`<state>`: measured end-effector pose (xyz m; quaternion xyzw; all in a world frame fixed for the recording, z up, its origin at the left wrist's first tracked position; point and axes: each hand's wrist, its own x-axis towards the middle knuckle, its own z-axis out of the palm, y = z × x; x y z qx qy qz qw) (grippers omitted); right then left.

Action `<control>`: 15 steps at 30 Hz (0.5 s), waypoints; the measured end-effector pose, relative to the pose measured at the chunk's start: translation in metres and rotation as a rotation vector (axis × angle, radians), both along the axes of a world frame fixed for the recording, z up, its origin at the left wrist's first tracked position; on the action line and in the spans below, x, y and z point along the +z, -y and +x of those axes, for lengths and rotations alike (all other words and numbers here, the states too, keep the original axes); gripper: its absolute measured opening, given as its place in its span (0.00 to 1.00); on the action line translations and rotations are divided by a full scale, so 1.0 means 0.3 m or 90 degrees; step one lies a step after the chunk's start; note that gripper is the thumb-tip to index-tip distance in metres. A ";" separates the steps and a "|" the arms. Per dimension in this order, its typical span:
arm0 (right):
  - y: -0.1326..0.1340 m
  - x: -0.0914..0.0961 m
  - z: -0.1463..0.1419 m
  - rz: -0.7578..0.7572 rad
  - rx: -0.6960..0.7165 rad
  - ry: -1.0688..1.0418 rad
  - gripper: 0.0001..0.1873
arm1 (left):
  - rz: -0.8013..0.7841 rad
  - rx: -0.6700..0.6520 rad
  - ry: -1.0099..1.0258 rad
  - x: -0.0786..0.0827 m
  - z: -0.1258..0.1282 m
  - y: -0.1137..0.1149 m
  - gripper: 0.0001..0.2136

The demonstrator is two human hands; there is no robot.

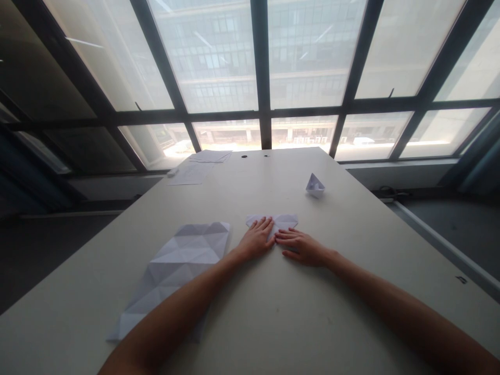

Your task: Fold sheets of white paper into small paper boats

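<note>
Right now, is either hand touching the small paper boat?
No, the left hand and right hand both lie flat on the folded paper, while the paper boat stands apart farther back on the table.

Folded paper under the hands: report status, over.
Left hand and right hand flat, grips open, both pressing the small white folded paper. Large creased white sheet lies left of it, apart. Small white paper boat beyond, clear of both hands.

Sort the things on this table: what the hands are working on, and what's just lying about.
In hand: the folded paper, pressed flat under the left hand and right hand.
Lying about: the creased sheet at left, the paper boat farther right, the loose papers at the far edge.
</note>
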<state>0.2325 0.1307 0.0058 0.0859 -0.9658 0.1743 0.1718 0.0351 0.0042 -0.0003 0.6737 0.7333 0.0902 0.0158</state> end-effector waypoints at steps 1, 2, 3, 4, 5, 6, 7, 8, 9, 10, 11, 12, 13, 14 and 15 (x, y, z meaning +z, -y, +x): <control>0.003 0.004 0.001 -0.006 0.013 -0.001 0.24 | 0.001 -0.001 0.000 0.000 0.000 -0.001 0.29; 0.005 0.007 0.002 -0.012 0.019 -0.003 0.24 | 0.002 -0.001 0.000 0.000 0.000 -0.001 0.30; 0.006 0.009 0.002 -0.019 0.020 -0.005 0.24 | 0.002 -0.001 0.000 0.000 0.000 -0.001 0.30; 0.006 0.010 0.001 -0.024 0.018 -0.006 0.24 | 0.002 -0.001 0.000 0.001 0.001 -0.001 0.30; 0.006 0.010 0.000 -0.028 0.017 -0.006 0.23 | 0.001 -0.001 -0.001 0.001 0.001 -0.001 0.30; 0.006 0.009 -0.001 -0.031 0.015 -0.006 0.22 | 0.001 -0.001 -0.001 0.002 0.002 0.000 0.30; 0.006 0.007 -0.003 -0.034 0.010 -0.007 0.21 | 0.001 0.000 -0.002 0.003 0.003 0.001 0.30; 0.005 0.004 -0.005 -0.036 0.002 -0.008 0.20 | 0.000 0.001 -0.002 0.003 0.004 0.002 0.29; 0.003 0.000 -0.007 -0.039 -0.012 -0.009 0.20 | -0.001 0.002 -0.003 0.004 0.004 0.003 0.29; 0.000 -0.005 -0.009 -0.040 -0.030 -0.009 0.20 | -0.002 0.003 -0.004 0.004 0.004 0.003 0.29; -0.004 -0.011 -0.011 -0.039 -0.051 -0.007 0.20 | -0.003 0.004 -0.006 0.004 0.004 0.003 0.29; -0.008 -0.017 -0.013 -0.036 -0.073 -0.006 0.19 | -0.003 0.004 -0.007 0.003 0.004 0.003 0.29; -0.014 -0.023 -0.015 -0.032 -0.093 -0.004 0.19 | -0.003 0.003 -0.009 0.003 0.003 0.002 0.30; -0.019 -0.027 -0.016 -0.028 -0.110 -0.004 0.19 | -0.003 0.001 -0.011 0.002 0.002 0.001 0.30; -0.024 -0.031 -0.017 -0.024 -0.124 -0.006 0.19 | -0.004 -0.002 -0.013 0.001 0.001 0.000 0.29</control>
